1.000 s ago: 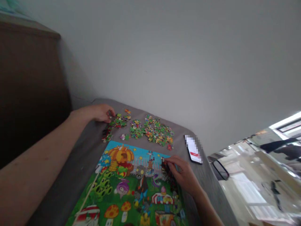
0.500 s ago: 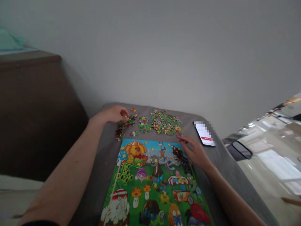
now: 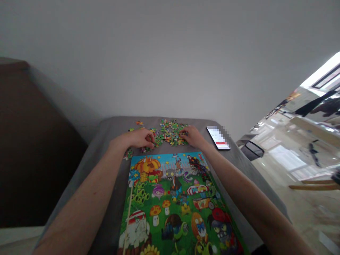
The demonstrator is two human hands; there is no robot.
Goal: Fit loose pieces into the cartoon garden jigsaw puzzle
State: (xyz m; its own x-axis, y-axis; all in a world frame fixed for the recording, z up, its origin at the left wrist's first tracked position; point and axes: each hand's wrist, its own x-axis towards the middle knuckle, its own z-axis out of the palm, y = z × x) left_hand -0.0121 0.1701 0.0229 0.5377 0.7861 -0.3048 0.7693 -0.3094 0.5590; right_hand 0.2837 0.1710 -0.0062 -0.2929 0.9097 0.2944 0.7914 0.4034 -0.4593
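Note:
A heap of loose jigsaw puzzle pieces [image 3: 171,132], mostly green and multicoloured, lies on the grey cloth beyond the puzzle board [image 3: 159,219]. The board carries a bright cartoon picture with a pumpkin, mushrooms and a zombie. At the heap's left side, my left hand [image 3: 142,138] is closed, thumb and fingers curled together over pieces. My right hand [image 3: 193,136] reaches to the heap's right edge with its fingertips bent among the pieces. What either hand pinches is too small to make out. A red bit [image 3: 200,156] shows at the board's top right corner.
A phone [image 3: 218,137] with a lit screen lies on the grey cloth [image 3: 106,127] to the right. One orange piece [image 3: 139,123] sits apart at the back. A wall [image 3: 159,71] rises behind, and a dark brown cabinet [image 3: 32,148] stands at the left.
My right hand has left the board's top right corner, where it held a red piece, and moved to the heap. My left hand has shifted toward the heap. The view has turned slightly right.

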